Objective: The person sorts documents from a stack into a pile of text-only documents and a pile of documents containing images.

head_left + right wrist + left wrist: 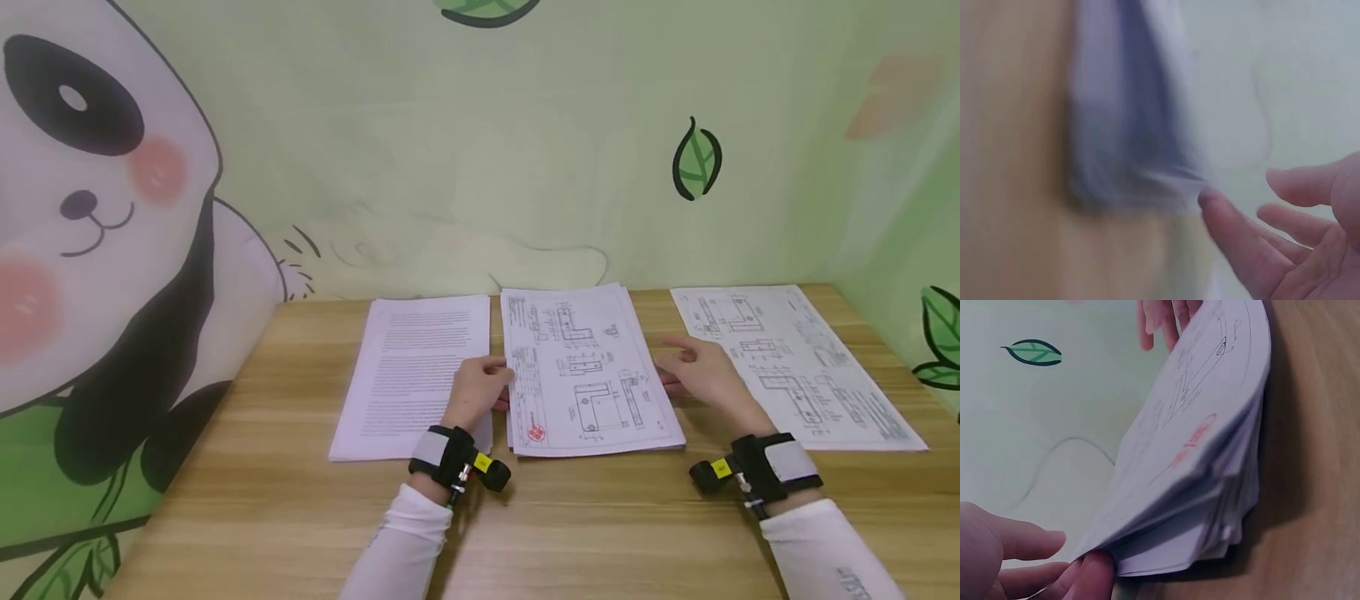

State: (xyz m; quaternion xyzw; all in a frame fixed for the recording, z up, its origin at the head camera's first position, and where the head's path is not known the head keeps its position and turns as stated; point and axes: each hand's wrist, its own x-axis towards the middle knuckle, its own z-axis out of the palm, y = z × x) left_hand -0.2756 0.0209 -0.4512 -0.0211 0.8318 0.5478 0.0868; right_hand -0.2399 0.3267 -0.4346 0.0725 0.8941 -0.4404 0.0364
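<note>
Between the two hands lies a stack of technical drawing sheets, its top page printed with part outlines and a red mark. My left hand is at the stack's left edge. In the left wrist view its fingertips touch the sheet edges while the thumb stays apart; the pages fan unevenly below the top one. On the opposite side, my right hand has its fingers extended near the right edge. The right wrist view shows a fingertip right at the blurred stack, with the thumb spread away.
A stack of text pages lies to the left, partly under the left hand in the head view. Another drawing sheet lies at the right, beyond the right hand. The wooden table meets a panda-printed wall cloth behind.
</note>
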